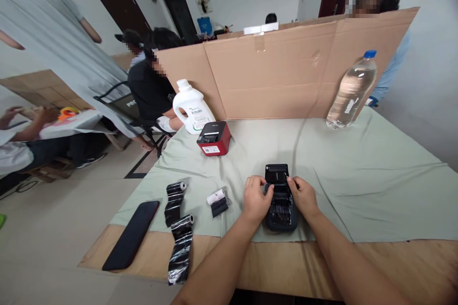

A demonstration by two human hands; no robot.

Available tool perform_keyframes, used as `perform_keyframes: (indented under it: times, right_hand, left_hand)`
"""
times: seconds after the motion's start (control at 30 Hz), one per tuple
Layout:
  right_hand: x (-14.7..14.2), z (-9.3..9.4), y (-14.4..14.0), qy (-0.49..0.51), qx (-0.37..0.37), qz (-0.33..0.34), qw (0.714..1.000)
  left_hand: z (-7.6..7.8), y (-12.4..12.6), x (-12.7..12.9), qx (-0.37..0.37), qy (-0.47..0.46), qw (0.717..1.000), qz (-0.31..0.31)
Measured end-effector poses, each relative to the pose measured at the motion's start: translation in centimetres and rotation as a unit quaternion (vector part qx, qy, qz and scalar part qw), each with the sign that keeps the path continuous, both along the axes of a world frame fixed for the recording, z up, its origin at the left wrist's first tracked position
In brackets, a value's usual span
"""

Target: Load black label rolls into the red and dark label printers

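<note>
A small dark portable printer (282, 212) lies on the cloth in front of me with its lid (277, 173) raised. Dark shiny film shows inside its bay. My left hand (255, 198) has its fingers curled at the printer's left side near the hinge, thumb over the bay's edge. From the right, my right hand (303, 195) grips the side by the lid, fingertips pinched there. To the left is a small white roll with a black strip (217, 201). Two rolls of shiny black film, one farther back (174, 202) and one nearer (181, 248), lie partly unrolled.
A long dark case (131, 234) rests at the table's left edge. Farther back stand a red-and-black box-shaped printer (214, 138), a white jug (193, 109) and a large water bottle (352, 93). A cardboard screen (272, 76) closes the far side; people sit beyond and left.
</note>
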State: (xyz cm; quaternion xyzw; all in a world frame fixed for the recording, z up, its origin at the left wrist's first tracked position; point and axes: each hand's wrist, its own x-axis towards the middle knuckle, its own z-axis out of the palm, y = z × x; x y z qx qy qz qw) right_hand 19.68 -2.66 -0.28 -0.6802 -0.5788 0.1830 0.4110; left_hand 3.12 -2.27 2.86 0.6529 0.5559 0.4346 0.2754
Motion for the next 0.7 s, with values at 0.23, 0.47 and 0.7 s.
perform_keyframes:
  times: [0.23, 0.47, 0.7]
  right_hand:
    - [-0.1, -0.1, -0.1, -0.017, -0.013, -0.007, 1.0]
    - [-0.3, -0.3, 0.1, -0.034, -0.006, -0.006, 0.999]
    - [-0.2, -0.3, 0.1, -0.038, -0.011, -0.006, 0.999]
  left_hand:
    - [1.1, -0.4, -0.3, -0.007, 0.043, 0.981, -0.191]
    - [1.3, -0.4, 0.3, 0.015, 0.218, 0.957, -0.191]
    - [1.3, -0.5, 0.0, 0.046, 0.191, 0.957, -0.212]
